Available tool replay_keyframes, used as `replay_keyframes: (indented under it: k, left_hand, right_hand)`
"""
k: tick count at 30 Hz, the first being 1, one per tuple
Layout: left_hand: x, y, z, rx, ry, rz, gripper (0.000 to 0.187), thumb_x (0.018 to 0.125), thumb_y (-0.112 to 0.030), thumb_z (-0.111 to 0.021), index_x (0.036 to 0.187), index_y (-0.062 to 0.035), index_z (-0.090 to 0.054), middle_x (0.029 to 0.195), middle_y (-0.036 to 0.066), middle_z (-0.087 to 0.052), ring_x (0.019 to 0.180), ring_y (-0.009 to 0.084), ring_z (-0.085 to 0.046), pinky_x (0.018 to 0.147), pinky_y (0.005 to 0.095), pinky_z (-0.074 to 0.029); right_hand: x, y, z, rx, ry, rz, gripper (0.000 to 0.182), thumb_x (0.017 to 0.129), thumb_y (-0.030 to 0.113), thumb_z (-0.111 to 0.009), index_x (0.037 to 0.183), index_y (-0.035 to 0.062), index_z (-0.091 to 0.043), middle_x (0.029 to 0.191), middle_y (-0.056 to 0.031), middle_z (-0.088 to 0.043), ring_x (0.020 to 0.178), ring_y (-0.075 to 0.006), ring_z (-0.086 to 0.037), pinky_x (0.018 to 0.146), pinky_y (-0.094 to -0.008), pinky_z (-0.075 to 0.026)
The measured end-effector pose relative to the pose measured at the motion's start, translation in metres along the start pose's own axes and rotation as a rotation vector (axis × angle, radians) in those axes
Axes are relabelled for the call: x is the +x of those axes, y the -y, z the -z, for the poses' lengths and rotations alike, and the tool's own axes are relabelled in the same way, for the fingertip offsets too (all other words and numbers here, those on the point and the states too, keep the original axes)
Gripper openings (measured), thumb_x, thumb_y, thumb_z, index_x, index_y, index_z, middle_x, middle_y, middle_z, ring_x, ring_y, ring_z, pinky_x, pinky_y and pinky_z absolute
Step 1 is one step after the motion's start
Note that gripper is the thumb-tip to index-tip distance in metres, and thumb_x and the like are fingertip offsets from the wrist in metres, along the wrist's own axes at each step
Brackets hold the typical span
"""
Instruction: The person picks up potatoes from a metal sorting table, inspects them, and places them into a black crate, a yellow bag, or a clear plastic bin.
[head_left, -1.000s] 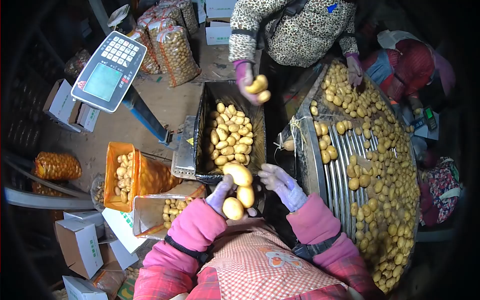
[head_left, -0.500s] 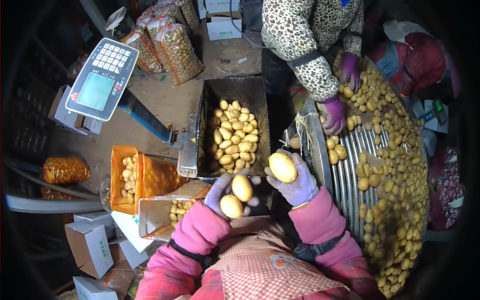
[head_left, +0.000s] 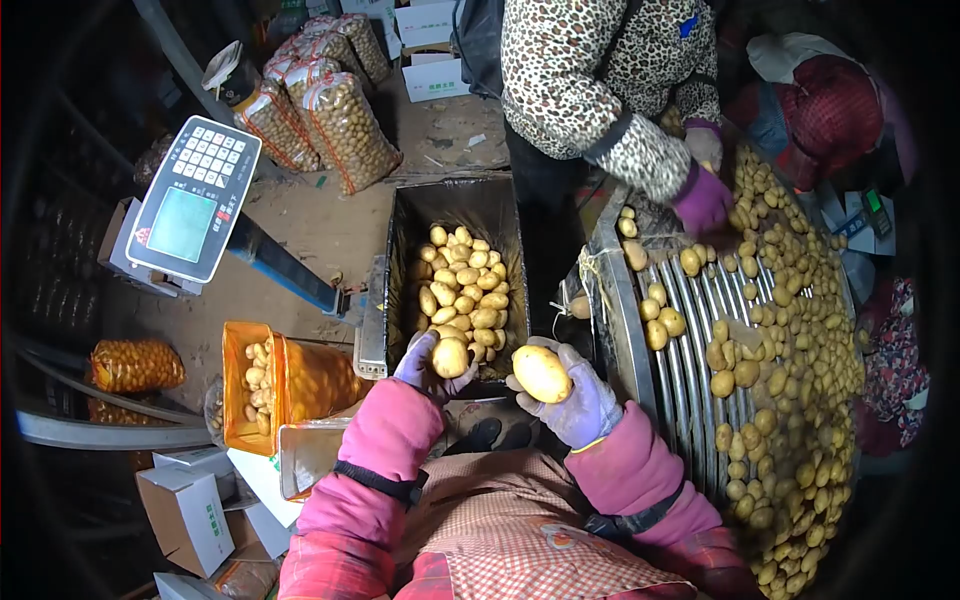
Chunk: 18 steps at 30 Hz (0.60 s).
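Note:
My left hand point(head_left: 418, 360), in a purple glove, is closed around a round potato point(head_left: 449, 357) at the near edge of a black-lined bin point(head_left: 400, 215). A larger oval potato point(head_left: 541, 374) rests in my gloved right hand point(head_left: 584, 408), the fingers curled under and behind it. Both hands are held in front of my checked apron, a short gap apart. Inside the bin lies a heap of yellow potatoes point(head_left: 468, 280), just beyond my left hand.
A scale display point(head_left: 193, 200) stands left of the bin. An orange mesh bag point(head_left: 310, 375) of potatoes is at lower left. On the right, potatoes cover a slatted metal table point(head_left: 690, 350), where a co-worker's purple-gloved hand point(head_left: 704, 200) works. Filled sacks point(head_left: 348, 130) stand behind.
My left hand has moved forward to the bin; one potato shows in it where two did before. My right hand has come slightly left and lower. The co-worker's hands have shifted over the table.

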<state>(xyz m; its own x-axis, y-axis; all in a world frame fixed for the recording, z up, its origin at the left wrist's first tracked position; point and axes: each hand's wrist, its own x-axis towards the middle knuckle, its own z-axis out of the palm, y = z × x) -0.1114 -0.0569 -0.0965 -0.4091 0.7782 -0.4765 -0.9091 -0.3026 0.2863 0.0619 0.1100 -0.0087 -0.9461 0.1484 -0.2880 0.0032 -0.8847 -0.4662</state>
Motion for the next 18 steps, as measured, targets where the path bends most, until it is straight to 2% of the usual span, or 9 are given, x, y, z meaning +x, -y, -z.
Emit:
replay_keyframes:
  k: [3, 5, 6, 8, 10, 11, 13, 14, 18]
  left_hand:
    - [0.004, 0.006, 0.023, -0.013, -0.226, 0.011, 0.042, 0.089, -0.037, -0.056, 0.12, -0.0102, -0.051, 0.116, 0.017, -0.058, 0.106, 0.035, -0.058, 0.087, 0.053, -0.051]
    - [-0.015, 0.016, -0.003, 0.016, -0.374, -0.02, 0.041, 0.089, -0.039, -0.056, 0.121, -0.0147, -0.053, 0.118, 0.015, -0.058, 0.107, 0.0356, -0.057, 0.089, 0.0534, -0.049]
    - [-0.028, 0.023, -0.005, 0.043, -0.23, 0.051, 0.044, 0.087, -0.04, -0.059, 0.124, -0.018, -0.049, 0.119, 0.013, -0.057, 0.108, 0.0365, -0.056, 0.087, 0.054, -0.049]
    - [-0.044, 0.041, -0.01, -0.001, 0.002, 0.185, 0.052, 0.084, -0.043, -0.063, 0.127, -0.0208, -0.046, 0.121, 0.011, -0.056, 0.109, 0.0368, -0.056, 0.086, 0.0538, -0.049]
    - [-0.052, 0.052, -0.03, -0.06, 0.166, 0.289, 0.054, 0.084, -0.046, -0.063, 0.128, -0.0199, -0.047, 0.124, 0.01, -0.056, 0.108, 0.0345, -0.058, 0.085, 0.0498, -0.051]
    - [-0.055, 0.058, -0.029, -0.098, 0.185, 0.277, 0.05, 0.089, -0.046, -0.056, 0.128, -0.0141, -0.048, 0.124, 0.014, -0.055, 0.105, 0.0336, -0.059, 0.084, 0.0442, -0.053]
    - [-0.049, 0.056, -0.002, -0.095, 0.228, 0.259, 0.05, 0.087, -0.046, -0.059, 0.126, -0.0177, -0.048, 0.112, 0.016, -0.062, 0.089, 0.0329, -0.066, 0.069, 0.0405, -0.056]
    - [-0.054, 0.053, 0.009, -0.115, 0.115, 0.227, 0.046, 0.088, -0.044, -0.057, 0.124, -0.0163, -0.049, 0.106, 0.018, -0.064, 0.077, 0.0307, -0.066, 0.058, 0.0371, -0.055]
    - [-0.079, 0.025, -0.009, -0.176, 0.199, 0.145, 0.046, 0.09, -0.05, -0.049, 0.122, -0.0174, -0.051, 0.108, 0.016, -0.063, 0.075, 0.0303, -0.063, 0.059, 0.0325, -0.049]
  right_hand:
    - [-0.003, 0.003, -0.002, -0.042, -0.058, 0.012, 0.054, 0.09, 0.044, -0.054, 0.13, 0.0093, -0.044, 0.119, -0.0089, -0.057, 0.106, -0.0281, -0.058, 0.086, -0.0388, -0.05]
    - [-0.006, 0.005, -0.008, -0.136, -0.119, 0.062, 0.051, 0.092, 0.038, -0.054, 0.13, 0.0062, -0.044, 0.122, -0.0098, -0.053, 0.11, -0.0266, -0.055, 0.092, -0.0381, -0.047]
    - [-0.005, 0.003, -0.009, -0.138, -0.116, 0.055, 0.051, 0.092, 0.038, -0.054, 0.13, 0.0062, -0.044, 0.122, -0.0098, -0.053, 0.11, -0.0266, -0.055, 0.092, -0.0381, -0.047]
    - [-0.001, -0.006, -0.012, -0.604, -0.256, 0.221, 0.048, 0.095, 0.039, -0.049, 0.128, 0.0044, -0.048, 0.124, -0.0083, -0.052, 0.112, -0.0199, -0.052, 0.095, -0.0342, -0.042]
    - [0.0, -0.012, -0.003, -0.698, -0.12, 0.184, 0.047, 0.094, 0.034, -0.05, 0.128, 0.0018, -0.046, 0.127, -0.0101, -0.05, 0.115, -0.0221, -0.051, 0.097, -0.0351, -0.042]
    - [0.0, -0.013, 0.0, -0.787, 0.01, 0.158, 0.046, 0.094, 0.029, -0.052, 0.129, -0.0008, -0.044, 0.131, -0.0118, -0.048, 0.117, -0.0244, -0.05, 0.098, -0.036, -0.041]
    - [-0.004, -0.006, -0.015, -0.721, -0.015, 0.125, 0.047, 0.094, 0.032, -0.051, 0.129, 0.0005, -0.044, 0.129, -0.0134, -0.05, 0.115, -0.025, -0.053, 0.096, -0.0366, -0.043]
    - [-0.005, -0.003, -0.016, -0.643, -0.094, 0.086, 0.044, 0.095, 0.033, -0.05, 0.127, 0.0017, -0.048, 0.124, -0.0122, -0.054, 0.111, -0.0224, -0.055, 0.093, -0.0337, -0.044]
    - [-0.004, -0.002, -0.017, -0.646, -0.215, -0.01, 0.045, 0.095, 0.037, -0.051, 0.124, 0.0023, -0.051, 0.114, -0.0123, -0.061, 0.101, -0.0201, -0.061, 0.087, -0.0304, -0.047]
